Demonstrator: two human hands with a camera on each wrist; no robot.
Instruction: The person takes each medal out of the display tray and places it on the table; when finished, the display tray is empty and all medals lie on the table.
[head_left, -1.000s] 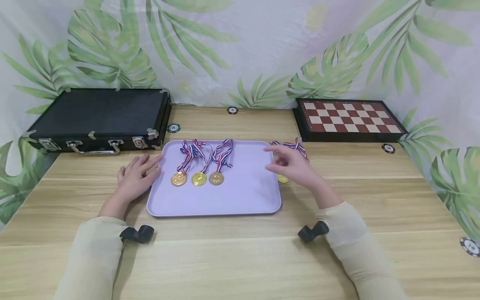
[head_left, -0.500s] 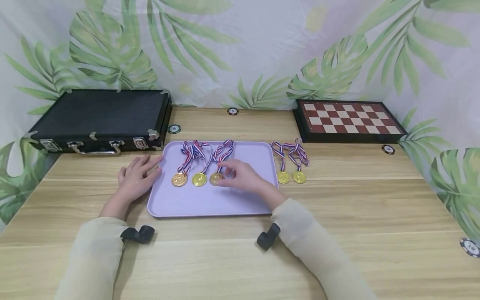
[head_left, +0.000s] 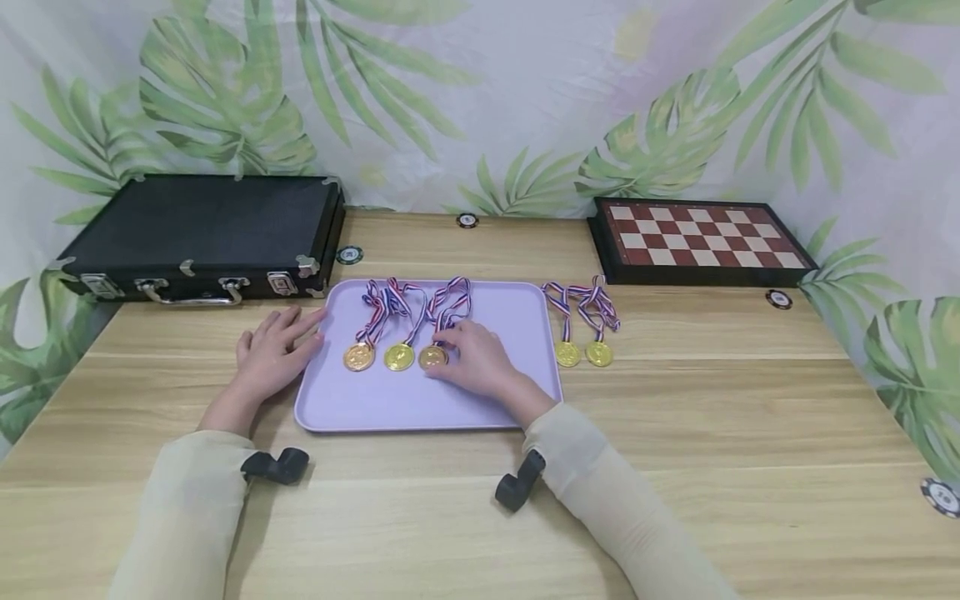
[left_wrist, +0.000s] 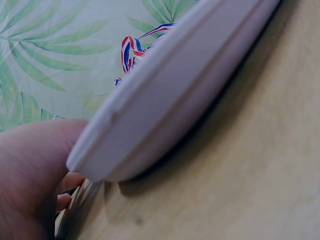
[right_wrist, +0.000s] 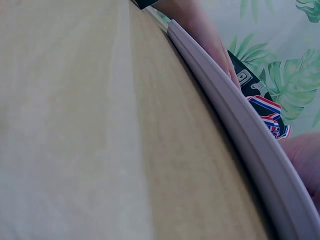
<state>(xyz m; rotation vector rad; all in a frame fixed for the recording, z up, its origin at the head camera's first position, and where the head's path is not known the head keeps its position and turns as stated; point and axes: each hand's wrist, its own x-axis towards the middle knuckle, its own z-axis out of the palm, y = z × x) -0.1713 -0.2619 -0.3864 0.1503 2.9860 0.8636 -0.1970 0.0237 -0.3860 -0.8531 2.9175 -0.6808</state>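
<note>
A lilac tray (head_left: pixel 375 408) carries three medals on red, white and blue ribbons, lying side by side. These are a copper-coloured medal (head_left: pixel 359 357), a gold medal (head_left: pixel 399 357) and a darker bronze medal (head_left: pixel 432 357). Over the tray, my right hand (head_left: pixel 480 360) pinches the bronze medal at its right side between thumb and fingers. My left hand (head_left: pixel 273 354) rests at the tray's left edge, fingers extended on the tabletop and tray rim. In the left wrist view the tray's side (left_wrist: pixel 165 100) hides most of the medals; in the right wrist view only ribbons (right_wrist: pixel 267 112) show past it.
Just right of the tray lie two gold medals (head_left: pixel 567 354) with ribbons on the wooden table (head_left: pixel 480 517). A black case (head_left: pixel 202 225) stands back left, a chessboard box (head_left: pixel 701 237) back right. Several poker chips, such as a green-edged chip (head_left: pixel 349 255), lie around.
My right hand has moved left from the tray's right edge to the bronze medal and closed its fingers on it, uncovering the two medals at right. My left hand stays in place.
</note>
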